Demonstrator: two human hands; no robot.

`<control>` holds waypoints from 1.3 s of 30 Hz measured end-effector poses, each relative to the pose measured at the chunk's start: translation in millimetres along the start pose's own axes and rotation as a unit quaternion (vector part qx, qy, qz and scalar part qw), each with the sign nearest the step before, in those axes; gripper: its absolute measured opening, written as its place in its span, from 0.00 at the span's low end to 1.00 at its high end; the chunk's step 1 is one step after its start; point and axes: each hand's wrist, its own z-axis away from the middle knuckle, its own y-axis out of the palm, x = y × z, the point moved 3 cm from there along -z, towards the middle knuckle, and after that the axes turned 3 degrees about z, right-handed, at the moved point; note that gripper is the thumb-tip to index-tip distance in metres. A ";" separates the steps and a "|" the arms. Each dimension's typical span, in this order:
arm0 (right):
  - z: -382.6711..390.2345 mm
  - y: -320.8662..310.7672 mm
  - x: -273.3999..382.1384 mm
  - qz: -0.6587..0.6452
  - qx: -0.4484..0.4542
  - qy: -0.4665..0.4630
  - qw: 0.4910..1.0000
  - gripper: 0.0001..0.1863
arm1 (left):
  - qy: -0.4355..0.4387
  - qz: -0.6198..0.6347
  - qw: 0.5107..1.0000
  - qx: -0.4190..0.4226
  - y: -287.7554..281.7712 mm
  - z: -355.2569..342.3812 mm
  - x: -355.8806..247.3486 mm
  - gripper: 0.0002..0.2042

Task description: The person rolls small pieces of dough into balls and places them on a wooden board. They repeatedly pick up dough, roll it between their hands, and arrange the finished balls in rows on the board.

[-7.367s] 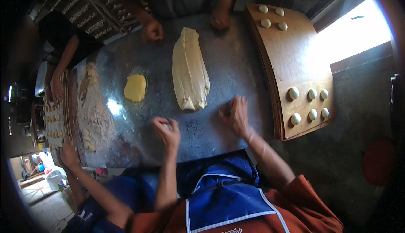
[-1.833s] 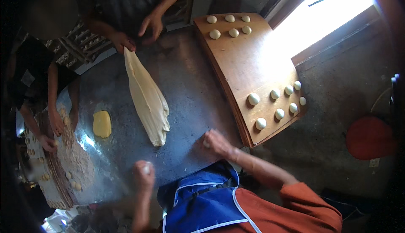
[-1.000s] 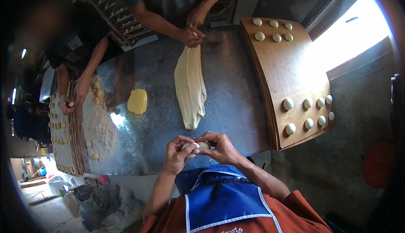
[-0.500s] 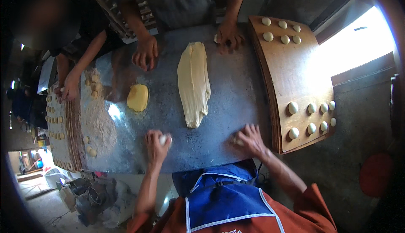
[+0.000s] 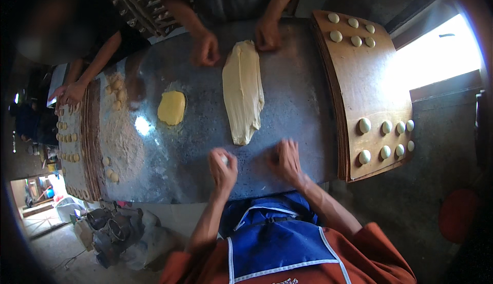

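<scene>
A long slab of pale dough (image 5: 243, 94) lies lengthwise on the metal table (image 5: 303, 104), in front of me. Near its close end, my left hand (image 5: 223, 173) is curled around a small dough ball (image 5: 225, 159), which peeks out between the fingers. My right hand (image 5: 287, 165) is closed too, to the right of the slab's near end; its fingers now cover the piece of dough that showed under it a moment before. Across the table a co-worker's two hands, left one (image 5: 206, 49) and right one (image 5: 268, 34), flank the slab's far end.
A yellow lump of fat or dough (image 5: 171, 107) sits left of the slab. Flour (image 5: 123, 148) is spread farther left. Stacked wooden boards (image 5: 367, 83) with dough balls stand at the right edge. Another person's hands (image 5: 72, 93) work over a board of balls at far left.
Both my hands have moved inward, closer together. The co-worker's hands have also come in toward the slab from the sides. The view has shifted slightly.
</scene>
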 end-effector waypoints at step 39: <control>-66.0 -255.4 -148.6 -0.091 -0.409 0.070 0.905 0.51 | 0.276 0.208 0.880 0.326 259.5 -244.6 -315.6 0.49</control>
